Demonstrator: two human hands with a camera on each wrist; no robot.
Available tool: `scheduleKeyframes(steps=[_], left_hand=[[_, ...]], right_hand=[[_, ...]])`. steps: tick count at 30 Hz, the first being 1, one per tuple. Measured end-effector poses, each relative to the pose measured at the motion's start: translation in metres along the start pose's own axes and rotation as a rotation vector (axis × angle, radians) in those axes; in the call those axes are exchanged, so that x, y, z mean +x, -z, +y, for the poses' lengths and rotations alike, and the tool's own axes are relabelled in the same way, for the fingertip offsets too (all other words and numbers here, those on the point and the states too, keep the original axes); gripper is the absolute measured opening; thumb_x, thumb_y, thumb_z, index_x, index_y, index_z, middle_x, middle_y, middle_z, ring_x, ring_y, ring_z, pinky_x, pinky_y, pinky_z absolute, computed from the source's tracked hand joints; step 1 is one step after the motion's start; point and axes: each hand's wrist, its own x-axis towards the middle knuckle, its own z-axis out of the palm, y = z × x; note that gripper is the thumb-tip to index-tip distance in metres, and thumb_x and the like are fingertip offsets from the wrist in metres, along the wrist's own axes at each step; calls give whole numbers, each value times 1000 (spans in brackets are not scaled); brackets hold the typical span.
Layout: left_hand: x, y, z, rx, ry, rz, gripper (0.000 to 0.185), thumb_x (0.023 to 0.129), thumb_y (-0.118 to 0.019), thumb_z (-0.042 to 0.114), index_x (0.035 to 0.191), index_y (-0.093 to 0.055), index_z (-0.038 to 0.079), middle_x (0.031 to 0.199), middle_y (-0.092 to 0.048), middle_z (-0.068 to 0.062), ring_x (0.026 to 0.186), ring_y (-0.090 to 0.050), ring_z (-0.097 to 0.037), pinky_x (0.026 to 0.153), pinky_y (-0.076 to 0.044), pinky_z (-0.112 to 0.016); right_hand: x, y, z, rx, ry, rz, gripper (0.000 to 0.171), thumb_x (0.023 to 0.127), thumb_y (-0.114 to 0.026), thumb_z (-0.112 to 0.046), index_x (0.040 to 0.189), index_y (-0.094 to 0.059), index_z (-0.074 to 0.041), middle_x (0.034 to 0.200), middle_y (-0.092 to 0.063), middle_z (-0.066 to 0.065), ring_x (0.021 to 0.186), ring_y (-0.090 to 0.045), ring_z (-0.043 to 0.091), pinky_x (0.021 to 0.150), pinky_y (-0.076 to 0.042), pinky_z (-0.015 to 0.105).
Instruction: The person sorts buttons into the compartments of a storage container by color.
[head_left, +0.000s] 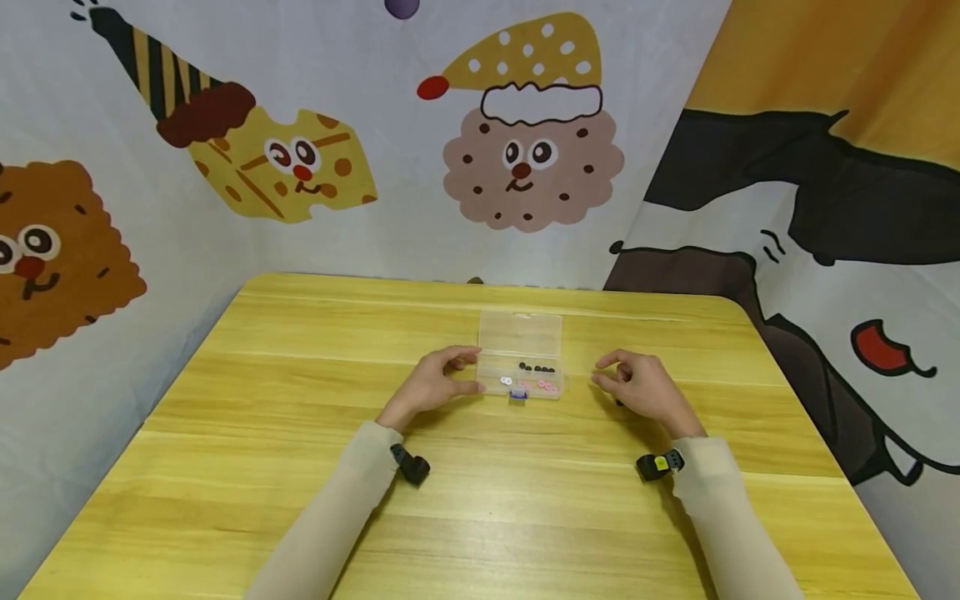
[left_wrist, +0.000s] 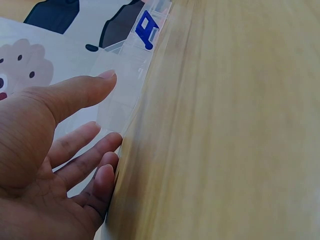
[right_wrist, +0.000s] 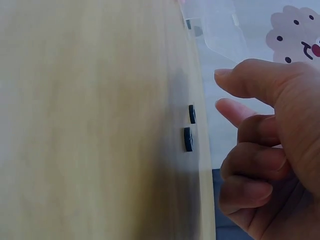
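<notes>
The left hand (head_left: 430, 387) is steadying the clear plastic box (head_left: 522, 358), which is sitting open on the yellow table (head_left: 300, 467) with its lid (head_left: 521, 333) lying back on the far side. In the left wrist view its fingers (left_wrist: 92, 160) are lying fairly straight against the near end wall of the box and the thumb (left_wrist: 75, 95) is reaching over the top edge; the hand is bracing rather than clenching. The right hand (head_left: 637, 387) is hovering just beside the other end of the box, holding nothing, with its lower fingers (right_wrist: 252, 162) loosely curled and the thumb and forefinger parted. Two small black buttons (right_wrist: 189, 131) are lying loose on the table directly beneath those fingertips, apart from them and well outside the box. In my judgement the step in hand is picking up these loose pieces, and it is best done by keeping the left hand pressing lightly so the light box is not sliding, lowering the right thumb and forefinger onto one button at a time, and pinching it by its rim. More black buttons (head_left: 537, 367) are sitting in the far row of the tray, with pink and white ones (head_left: 542, 385) in the near row, between the two hands. A blue latch (head_left: 518, 397) is projecting from the near wall, beside the left fingertips.
</notes>
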Motion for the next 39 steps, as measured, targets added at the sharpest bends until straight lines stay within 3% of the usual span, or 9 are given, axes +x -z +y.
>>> scheduleKeyframes(steps=[13, 28, 39], left_hand=[[0, 1, 1, 16, -3, 1, 64, 86, -85, 24, 145, -59, 20, 136, -65, -2, 125, -56, -25, 110, -46, -44], [-1, 0, 1, 18, 6, -2, 65, 87, -84, 25, 146, -58, 21, 137, -65, -2, 126, -56, -25, 111, -46, -45], [0, 0, 0, 17, 1, 0, 64, 87, -84, 22, 146, -58, 20, 137, -65, -2, 126, -55, -25, 112, -45, -44]], right_hand=[[-6, 5, 7, -33, -16, -13, 24, 96, -74, -28, 113, -71, -12, 57, -46, -2, 45, -36, 12, 44, -33, 26], [-9, 12, 11, -61, -58, -90, 25, 94, -76, -28, 112, -71, -11, 60, -48, -1, 49, -39, 14, 47, -34, 25], [-9, 14, 8, -87, -52, -98, 10, 95, -75, -24, 101, -77, -16, 63, -52, 1, 52, -43, 16, 49, -37, 27]])
